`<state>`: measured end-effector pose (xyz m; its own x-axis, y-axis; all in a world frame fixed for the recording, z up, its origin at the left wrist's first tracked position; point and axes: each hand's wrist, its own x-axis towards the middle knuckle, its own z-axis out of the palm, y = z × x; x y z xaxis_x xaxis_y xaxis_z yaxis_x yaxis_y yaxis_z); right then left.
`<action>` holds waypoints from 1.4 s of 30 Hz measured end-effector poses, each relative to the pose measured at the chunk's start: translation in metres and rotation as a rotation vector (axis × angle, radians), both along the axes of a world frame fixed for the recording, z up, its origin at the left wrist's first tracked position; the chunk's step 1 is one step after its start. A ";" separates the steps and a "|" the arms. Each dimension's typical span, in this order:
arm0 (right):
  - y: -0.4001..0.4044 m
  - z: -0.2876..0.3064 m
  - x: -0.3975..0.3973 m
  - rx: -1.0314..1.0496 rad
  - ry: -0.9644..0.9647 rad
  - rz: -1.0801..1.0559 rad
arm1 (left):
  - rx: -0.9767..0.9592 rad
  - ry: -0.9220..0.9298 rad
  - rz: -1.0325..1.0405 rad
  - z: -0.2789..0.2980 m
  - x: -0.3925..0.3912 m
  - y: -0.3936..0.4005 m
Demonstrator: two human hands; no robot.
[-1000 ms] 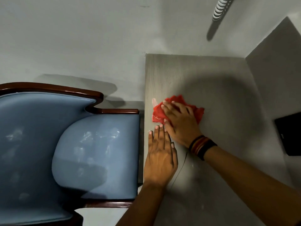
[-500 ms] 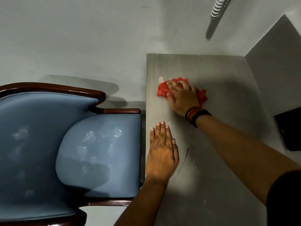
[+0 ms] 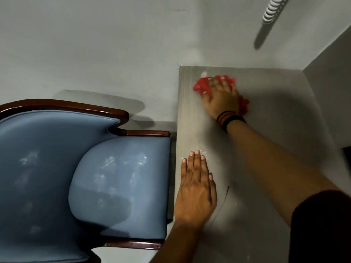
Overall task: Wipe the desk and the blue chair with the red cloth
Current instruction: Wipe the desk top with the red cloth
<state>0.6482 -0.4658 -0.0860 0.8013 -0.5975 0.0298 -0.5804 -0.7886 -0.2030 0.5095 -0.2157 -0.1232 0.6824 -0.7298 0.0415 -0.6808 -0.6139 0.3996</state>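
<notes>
The grey wood-grain desk (image 3: 266, 149) fills the right half of the view. My right hand (image 3: 221, 95) presses the crumpled red cloth (image 3: 201, 85) flat near the desk's far left corner; the cloth shows on both sides of the hand. My left hand (image 3: 196, 190) lies flat, palm down, on the desk's left edge, holding nothing. The blue padded chair (image 3: 117, 186) with a dark wooden frame stands directly left of the desk, its seat marked with pale smudges.
A grey wall (image 3: 330, 82) rises along the desk's right side. A white ribbed hose (image 3: 271, 10) hangs at the top right above the pale floor (image 3: 95, 44). A thin dark line (image 3: 225, 196) lies on the desk beside my left hand.
My right hand slid the red cloth away from me, from beside my left hand to the desk's far left corner. My left hand stayed flat in place.
</notes>
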 end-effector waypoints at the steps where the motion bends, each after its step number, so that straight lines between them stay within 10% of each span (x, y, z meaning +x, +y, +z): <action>1: 0.021 -0.001 -0.010 0.003 0.003 0.096 | -0.010 0.000 0.001 0.001 -0.001 0.000; 6: 0.035 0.004 -0.101 -0.028 0.075 0.355 | -0.049 0.043 -0.012 0.003 0.000 0.002; 12: -0.027 0.005 -0.013 0.009 0.031 0.010 | -0.059 0.018 0.017 -0.002 -0.002 0.001; 20: 0.035 0.004 -0.110 -0.038 0.044 0.452 | -0.061 -0.005 0.011 0.005 -0.001 0.001; 29: 0.021 0.017 -0.172 0.242 -0.164 0.089 | -0.119 -0.013 0.014 0.004 -0.001 0.002; 35: 0.004 -0.015 -0.277 0.068 -0.045 -0.203 | -0.343 -0.069 -0.070 0.046 0.011 -0.059; 42: -0.001 -0.021 -0.277 0.072 -0.060 -0.173 | 0.165 0.252 0.319 0.048 0.044 -0.231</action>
